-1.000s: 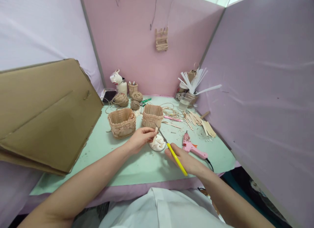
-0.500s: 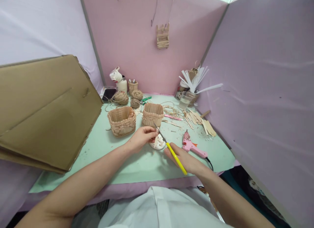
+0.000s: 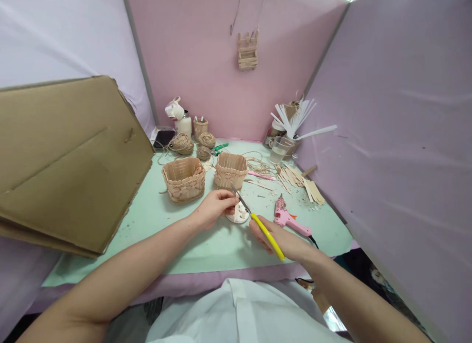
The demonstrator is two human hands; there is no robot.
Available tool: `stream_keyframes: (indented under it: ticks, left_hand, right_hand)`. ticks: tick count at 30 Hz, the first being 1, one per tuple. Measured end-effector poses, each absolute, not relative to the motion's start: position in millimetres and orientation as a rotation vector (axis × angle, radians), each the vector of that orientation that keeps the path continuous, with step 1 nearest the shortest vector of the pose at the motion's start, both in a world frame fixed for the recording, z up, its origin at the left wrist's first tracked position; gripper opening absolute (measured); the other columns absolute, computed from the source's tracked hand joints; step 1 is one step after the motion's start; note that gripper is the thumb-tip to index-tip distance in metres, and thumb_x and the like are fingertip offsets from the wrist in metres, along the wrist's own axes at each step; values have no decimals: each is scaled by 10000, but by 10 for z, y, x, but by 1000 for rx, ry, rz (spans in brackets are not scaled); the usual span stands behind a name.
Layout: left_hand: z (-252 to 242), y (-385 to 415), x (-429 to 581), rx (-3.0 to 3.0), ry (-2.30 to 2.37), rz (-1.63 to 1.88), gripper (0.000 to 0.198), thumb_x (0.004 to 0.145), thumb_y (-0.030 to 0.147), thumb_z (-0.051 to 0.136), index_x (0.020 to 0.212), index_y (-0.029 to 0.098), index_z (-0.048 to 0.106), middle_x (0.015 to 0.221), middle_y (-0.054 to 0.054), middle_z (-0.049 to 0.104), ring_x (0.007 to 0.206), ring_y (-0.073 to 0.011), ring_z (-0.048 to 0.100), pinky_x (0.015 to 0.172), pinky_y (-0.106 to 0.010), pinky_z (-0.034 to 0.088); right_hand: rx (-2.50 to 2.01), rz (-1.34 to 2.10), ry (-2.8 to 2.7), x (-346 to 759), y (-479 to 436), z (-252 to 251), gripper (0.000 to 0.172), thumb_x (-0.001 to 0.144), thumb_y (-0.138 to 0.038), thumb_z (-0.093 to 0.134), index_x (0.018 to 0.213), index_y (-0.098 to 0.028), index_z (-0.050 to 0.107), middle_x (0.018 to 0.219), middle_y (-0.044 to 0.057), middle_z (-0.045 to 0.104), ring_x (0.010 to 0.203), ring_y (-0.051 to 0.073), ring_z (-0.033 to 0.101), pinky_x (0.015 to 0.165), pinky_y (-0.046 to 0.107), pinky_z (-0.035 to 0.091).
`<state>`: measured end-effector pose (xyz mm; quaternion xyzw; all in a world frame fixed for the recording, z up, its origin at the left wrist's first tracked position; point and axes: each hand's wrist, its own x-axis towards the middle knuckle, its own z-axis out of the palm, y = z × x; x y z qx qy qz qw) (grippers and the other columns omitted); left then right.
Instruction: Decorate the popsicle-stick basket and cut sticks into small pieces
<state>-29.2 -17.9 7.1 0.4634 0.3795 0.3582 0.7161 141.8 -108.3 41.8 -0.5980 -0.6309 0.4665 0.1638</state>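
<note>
Yellow plastic forms the slim handle of the cutting tool [image 3: 267,237], which the right hand [image 3: 285,243] holds with its fingers clenched around the handle's lower half, low over the mint-green worktop [image 3: 206,249]. Whether it is a knife or scissors cannot be told. Its long axis runs diagonally, and the thin grey metal blade points up and away to the left. The tip ends just past the left hand [image 3: 213,208].

That hand's fingers [image 3: 229,201] are pinched on a small pale piece [image 3: 235,213] right above a round white dish [image 3: 241,218] of similar pale bits, close against the blade.

Just right of the dish lies a pink glue gun [image 3: 289,221], nozzle away. Beyond the hands stand two squarish baskets of wooden sticks, one at the left [image 3: 184,179] and one at the right [image 3: 230,170]. Flat loose sticks [image 3: 300,181] lie scattered to the right.

Farther back are rough twine balls [image 3: 181,144], a clear plastic cup [image 3: 279,149] and white strips [image 3: 291,117] fanned from a holder. A large brown cardboard sheet [image 3: 66,161] leans in on the left. A small stick-built piece [image 3: 248,50] hangs on the pink back wall [image 3: 206,62].
</note>
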Motion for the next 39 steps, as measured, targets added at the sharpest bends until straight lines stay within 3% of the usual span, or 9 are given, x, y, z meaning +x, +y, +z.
stream_keyframes:
  ticks: [8, 16, 22, 28, 39]
  left_hand:
    - [25, -179, -292, 982, 839, 738, 255, 568, 305, 757, 671, 102, 642, 639, -19, 602, 551, -77, 537, 604, -228, 468]
    - [-44, -196, -290, 937, 838, 618, 231, 613, 288, 730, 710, 87, 671, 662, -48, 629, 550, -66, 531, 594, -194, 465]
    - [-48, -176, -302, 904, 844, 589, 202, 613, 268, 736, 684, 89, 674, 633, -38, 626, 508, -47, 512, 574, -172, 465]
    - [-46, -176, -299, 881, 853, 573, 162, 640, 232, 720, 678, 82, 675, 618, -37, 619, 503, -42, 521, 555, -146, 470]
    - [-39, -160, -327, 928, 846, 474, 145, 705, 221, 668, 650, 88, 662, 598, -46, 629, 486, -50, 544, 542, -138, 479]
  right_hand:
    - [-1743, 1487, -1768, 1442, -1070, 416, 418, 757, -614, 467, 712, -210, 371, 627, -46, 396, 515, 84, 335, 462, 209, 304]
    - [-1749, 1761, -1580, 1469, -1032, 242, 440, 770, -631, 414, 657, -215, 327, 537, -59, 261, 432, 71, 197, 362, 198, 179]
    - [-1737, 1788, -1496, 1467, -1033, 182, 491, 770, -691, 353, 661, -213, 325, 532, -60, 260, 415, 63, 171, 334, 194, 127]
    - [-1754, 1724, -1552, 1445, -1056, 198, 483, 777, -675, 364, 654, -212, 299, 519, -67, 231, 410, 59, 173, 341, 194, 148]
    - [-1798, 1629, -1607, 1447, -1076, 245, 445, 755, -648, 434, 689, -214, 364, 531, -59, 323, 423, 69, 253, 366, 199, 232]
